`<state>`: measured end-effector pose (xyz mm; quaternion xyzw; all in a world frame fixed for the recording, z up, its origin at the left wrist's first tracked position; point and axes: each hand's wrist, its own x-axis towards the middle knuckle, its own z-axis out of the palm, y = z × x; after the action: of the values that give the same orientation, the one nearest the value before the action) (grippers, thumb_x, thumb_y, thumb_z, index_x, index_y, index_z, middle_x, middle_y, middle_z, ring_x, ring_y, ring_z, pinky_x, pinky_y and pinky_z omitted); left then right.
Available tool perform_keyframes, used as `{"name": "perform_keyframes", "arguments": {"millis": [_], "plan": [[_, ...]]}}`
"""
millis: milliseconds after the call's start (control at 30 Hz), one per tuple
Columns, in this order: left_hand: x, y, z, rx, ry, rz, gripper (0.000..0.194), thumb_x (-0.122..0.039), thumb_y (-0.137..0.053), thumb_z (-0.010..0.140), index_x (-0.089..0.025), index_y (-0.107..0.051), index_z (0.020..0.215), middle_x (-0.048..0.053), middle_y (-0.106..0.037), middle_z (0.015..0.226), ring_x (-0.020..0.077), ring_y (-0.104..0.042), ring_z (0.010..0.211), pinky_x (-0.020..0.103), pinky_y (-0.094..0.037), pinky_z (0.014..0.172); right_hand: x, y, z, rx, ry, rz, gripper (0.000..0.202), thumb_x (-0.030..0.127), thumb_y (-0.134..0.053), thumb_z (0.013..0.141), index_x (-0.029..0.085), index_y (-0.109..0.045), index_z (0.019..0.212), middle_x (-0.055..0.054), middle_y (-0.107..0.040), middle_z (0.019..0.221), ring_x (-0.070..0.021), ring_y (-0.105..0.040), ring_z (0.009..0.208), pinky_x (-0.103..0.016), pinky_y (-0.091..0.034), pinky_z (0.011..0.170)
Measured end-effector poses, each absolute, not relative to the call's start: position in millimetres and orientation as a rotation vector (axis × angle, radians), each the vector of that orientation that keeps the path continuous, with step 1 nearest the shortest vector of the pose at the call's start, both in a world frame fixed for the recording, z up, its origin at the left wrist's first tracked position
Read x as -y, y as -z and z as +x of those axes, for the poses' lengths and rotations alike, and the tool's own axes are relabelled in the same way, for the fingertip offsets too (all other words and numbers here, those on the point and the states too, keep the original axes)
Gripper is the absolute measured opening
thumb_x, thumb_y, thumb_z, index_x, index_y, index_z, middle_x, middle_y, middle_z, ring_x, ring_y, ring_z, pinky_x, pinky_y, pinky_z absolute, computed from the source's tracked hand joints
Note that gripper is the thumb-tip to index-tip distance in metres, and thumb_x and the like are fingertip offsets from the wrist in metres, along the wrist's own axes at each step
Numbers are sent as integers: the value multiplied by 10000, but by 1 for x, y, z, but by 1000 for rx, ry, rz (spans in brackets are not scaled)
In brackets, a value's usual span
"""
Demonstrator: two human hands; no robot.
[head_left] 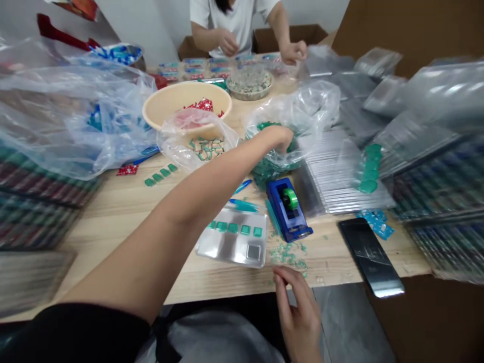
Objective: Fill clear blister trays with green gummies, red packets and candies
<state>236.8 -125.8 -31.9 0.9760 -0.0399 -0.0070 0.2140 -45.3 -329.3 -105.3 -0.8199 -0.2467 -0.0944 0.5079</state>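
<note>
Left hand [283,139] was in plastic bag [321,103]; fingers hidden, can't tell. Right hand [299,308] had thumb and forefinger pressed together near clear tray [212,248], likely placed close for reach.

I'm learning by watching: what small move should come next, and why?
Probably draw the left hand out of the plastic bag toward the clear tray: its fingers are hidden down in the bag, and the tray, close by, bears a row of green pieces.

Your left hand [282,138] was inside the clear plastic bag [315,103] of green pieces [270,169]; your right hand [298,307], thumb and fingertip meeting, hung near the table's front edge, beside the clear plastic tray [212,247].
</note>
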Motion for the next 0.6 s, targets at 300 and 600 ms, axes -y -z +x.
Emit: {"name": "perform_keyframes", "arguments": {"millis": [300,600], "plan": [[113,7,226,18,-10,2756,311,-35,-443,789,-20,-712,945,95,-705,1039,368,-606,1164,382,-485,840,337,100,-35,313,92,-1876,122,170,-599,901,220,-701,947,-31,-737,812,-158,-702,686,-272,-585,652],[127,-9,18,482,274,2349,123,-126,-566,843,-157,-677,888,51,-682,864,195,-659,767,278,-497,682,292,82,-21,-59,-780,-880,478,631,-435,917,227,-605,1108,-116,-731,1059,-236,-727,909,-403,-611,718]]}}
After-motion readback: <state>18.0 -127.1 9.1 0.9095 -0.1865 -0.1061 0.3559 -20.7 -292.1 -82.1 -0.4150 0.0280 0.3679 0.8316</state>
